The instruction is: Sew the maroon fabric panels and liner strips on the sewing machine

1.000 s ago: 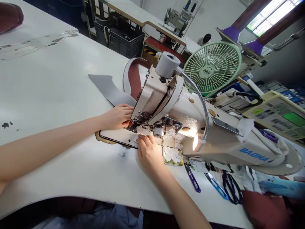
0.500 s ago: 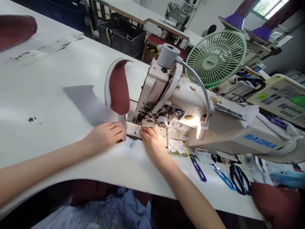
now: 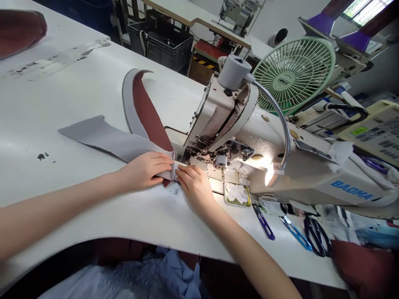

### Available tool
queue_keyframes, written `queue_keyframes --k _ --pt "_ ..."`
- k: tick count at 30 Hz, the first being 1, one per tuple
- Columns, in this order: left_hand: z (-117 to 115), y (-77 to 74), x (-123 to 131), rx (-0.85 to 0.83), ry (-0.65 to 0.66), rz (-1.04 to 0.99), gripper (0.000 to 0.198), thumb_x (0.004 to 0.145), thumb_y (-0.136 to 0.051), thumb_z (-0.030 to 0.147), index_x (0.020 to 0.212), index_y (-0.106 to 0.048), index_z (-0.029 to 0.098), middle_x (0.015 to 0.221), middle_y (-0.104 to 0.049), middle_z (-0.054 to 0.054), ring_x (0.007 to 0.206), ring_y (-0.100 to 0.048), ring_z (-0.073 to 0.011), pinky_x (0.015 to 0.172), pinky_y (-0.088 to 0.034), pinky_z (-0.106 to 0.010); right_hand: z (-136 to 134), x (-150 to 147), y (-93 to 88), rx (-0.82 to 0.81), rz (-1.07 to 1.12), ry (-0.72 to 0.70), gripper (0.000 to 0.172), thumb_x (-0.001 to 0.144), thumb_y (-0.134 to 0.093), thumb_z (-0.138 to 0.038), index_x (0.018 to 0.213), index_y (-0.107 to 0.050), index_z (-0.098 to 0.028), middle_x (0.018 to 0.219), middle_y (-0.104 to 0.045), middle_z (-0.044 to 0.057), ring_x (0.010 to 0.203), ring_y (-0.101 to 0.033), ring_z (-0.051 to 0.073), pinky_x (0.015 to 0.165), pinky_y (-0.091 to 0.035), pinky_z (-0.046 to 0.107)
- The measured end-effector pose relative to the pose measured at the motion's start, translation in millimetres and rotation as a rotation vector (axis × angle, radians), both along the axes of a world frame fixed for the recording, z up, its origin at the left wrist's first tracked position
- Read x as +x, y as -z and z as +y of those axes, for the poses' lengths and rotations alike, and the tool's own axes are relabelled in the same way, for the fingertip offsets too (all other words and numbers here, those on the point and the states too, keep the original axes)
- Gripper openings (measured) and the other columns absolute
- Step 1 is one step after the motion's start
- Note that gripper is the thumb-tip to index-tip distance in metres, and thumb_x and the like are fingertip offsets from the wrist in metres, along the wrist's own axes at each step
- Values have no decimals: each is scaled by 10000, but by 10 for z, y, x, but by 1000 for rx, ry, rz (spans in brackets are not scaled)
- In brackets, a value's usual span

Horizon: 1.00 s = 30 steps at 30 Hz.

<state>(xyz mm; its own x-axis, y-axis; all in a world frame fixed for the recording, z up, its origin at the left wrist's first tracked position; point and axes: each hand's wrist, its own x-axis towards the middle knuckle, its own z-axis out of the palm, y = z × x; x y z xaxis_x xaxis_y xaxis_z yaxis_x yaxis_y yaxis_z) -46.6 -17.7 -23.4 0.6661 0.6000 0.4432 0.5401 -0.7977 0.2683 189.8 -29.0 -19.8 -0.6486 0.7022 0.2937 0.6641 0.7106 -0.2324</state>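
A grey and dark-red fabric piece lies on the white table, curling up behind. My left hand presses its near end flat, fingers closed on the edge. My right hand pinches the same end, just left of the needle area of the cream sewing machine. Both hands meet at the fabric's corner, in front of the presser foot.
A small tin of white labels sits by the machine. Purple and blue thread snips and black scissors lie to the right. A green fan, a control panel and a black crate stand behind.
The fabric has been pulled left, out from under the machine head. My left hand shifted left and back to its near end, and my right hand moved left from the needle plate to meet it.
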Motion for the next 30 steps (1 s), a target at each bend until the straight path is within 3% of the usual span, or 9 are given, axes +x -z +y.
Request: queue_keyframes --k 6,15,30 --pt "-42 29 -24 -66 -25 -232 211 895 -509 104 1014 -668 174 1115 -732 -80 1138 -642 -211 984 -543 -382 -3 -74 1 8 -16 88 227 1015 -551 -317 1103 -749 -251 1185 -709 58 1028 -569 212 865 -461 356" --pt "-53 23 20 -55 -19 -148 243 877 -584 181 1109 -649 150 1203 -700 -123 1116 -659 -250 977 -558 -408 5 -38 40 34 -12 98 184 1001 -583 -327 1066 -698 -199 1152 -736 57 1000 -587 204 829 -404 348" --pt "6 -6 -3 -39 79 -32 293 903 -546 179 1170 -662 149 1251 -679 -119 1158 -613 -256 995 -528 -414 47 -40 69 66 -5 84 194 1018 -550 -316 1049 -694 -190 1178 -743 31 993 -600 197 837 -395 351"
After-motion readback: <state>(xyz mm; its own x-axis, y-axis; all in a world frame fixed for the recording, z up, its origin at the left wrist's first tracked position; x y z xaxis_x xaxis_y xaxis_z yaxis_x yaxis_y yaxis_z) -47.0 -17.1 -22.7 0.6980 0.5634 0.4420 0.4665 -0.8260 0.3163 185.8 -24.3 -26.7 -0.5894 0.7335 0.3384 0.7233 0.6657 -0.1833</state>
